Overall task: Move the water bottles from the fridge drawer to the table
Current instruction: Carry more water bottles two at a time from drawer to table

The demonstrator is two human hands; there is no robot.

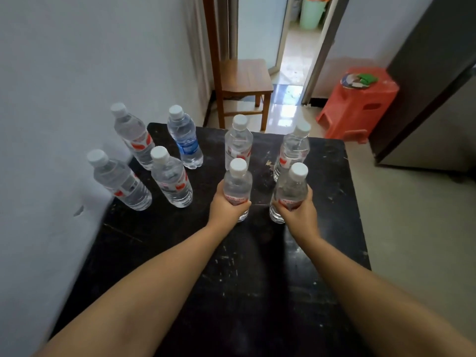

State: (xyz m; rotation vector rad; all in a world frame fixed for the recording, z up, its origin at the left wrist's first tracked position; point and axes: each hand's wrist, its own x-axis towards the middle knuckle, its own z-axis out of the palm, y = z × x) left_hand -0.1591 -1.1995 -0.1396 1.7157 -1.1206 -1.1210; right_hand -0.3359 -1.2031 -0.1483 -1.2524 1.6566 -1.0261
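A black scuffed table (231,279) stands against the white wall on the left. My left hand (225,204) grips a clear water bottle (237,180) with a white cap and red label, upright with its base at the tabletop. My right hand (300,212) grips a matching bottle (292,186) beside it, also upright. Several other bottles stand on the table behind them: three red-labelled ones at the left (121,182), one with a blue label (184,139), and two at the back middle and right (293,148).
Beyond the table's far edge stand a wooden chair (243,81) and a red plastic stool (358,101) with items on top. A dark fridge (432,81) rises at the right. An open doorway (291,47) lies past the chair.
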